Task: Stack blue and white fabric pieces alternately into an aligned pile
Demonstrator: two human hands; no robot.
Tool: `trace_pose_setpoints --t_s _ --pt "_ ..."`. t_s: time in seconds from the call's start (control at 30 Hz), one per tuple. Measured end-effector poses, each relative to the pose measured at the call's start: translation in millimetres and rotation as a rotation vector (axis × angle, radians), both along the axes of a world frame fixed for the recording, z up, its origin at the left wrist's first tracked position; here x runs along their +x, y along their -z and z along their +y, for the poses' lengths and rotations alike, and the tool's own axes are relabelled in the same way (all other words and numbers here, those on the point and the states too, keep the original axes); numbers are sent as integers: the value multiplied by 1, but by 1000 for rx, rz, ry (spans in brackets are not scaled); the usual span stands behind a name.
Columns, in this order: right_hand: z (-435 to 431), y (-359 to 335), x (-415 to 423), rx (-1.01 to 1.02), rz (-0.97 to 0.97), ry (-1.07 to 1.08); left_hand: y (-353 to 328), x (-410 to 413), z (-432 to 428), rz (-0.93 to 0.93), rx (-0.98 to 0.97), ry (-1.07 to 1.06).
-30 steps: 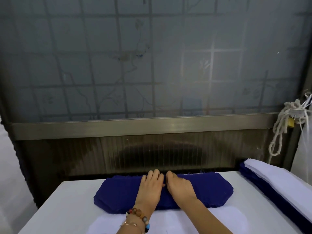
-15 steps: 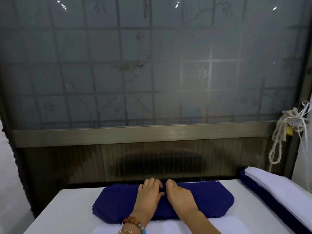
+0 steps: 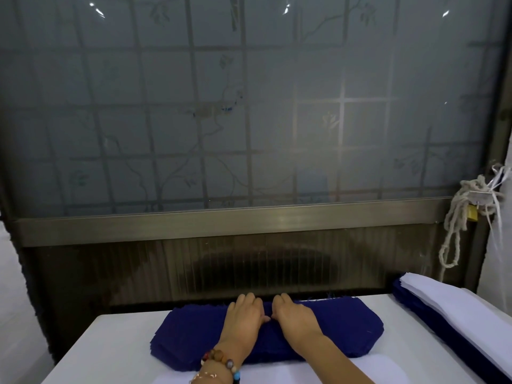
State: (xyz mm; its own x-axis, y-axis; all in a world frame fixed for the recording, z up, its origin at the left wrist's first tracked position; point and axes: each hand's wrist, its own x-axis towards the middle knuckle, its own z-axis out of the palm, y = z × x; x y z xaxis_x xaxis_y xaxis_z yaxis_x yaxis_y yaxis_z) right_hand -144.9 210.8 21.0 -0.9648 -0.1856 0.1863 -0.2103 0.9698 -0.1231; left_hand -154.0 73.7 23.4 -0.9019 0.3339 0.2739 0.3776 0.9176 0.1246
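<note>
A pile of dark blue fabric pieces lies across the far part of the white table. My left hand and my right hand lie side by side, palms down, on the middle of this pile, with the fingers reaching its far edge and the thumbs almost touching. A white fabric piece lies flat on the table just in front of the blue pile, partly hidden under my forearms.
At the right edge sits a second stack of white pieces over blue ones. A frosted glass panel with a metal rail stands right behind the table. A knotted rope with a padlock hangs at the right.
The camera has tilted up, so the pile sits lower in view. Both hands stay on the blue pile and have slid slightly toward its far edge.
</note>
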Motion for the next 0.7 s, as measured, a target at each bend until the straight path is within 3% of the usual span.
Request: trace_pose_setpoints --t_s 0.2,0.37,0.7 --pt "1 6 2 71 68 -31 1 10 -8 86 165 11" --pt "1 10 4 113 111 -39 -3 11 -12 18 154 -7" --pt "3 9 7 -42 118 14 -20 9 -13 -103 251 36"
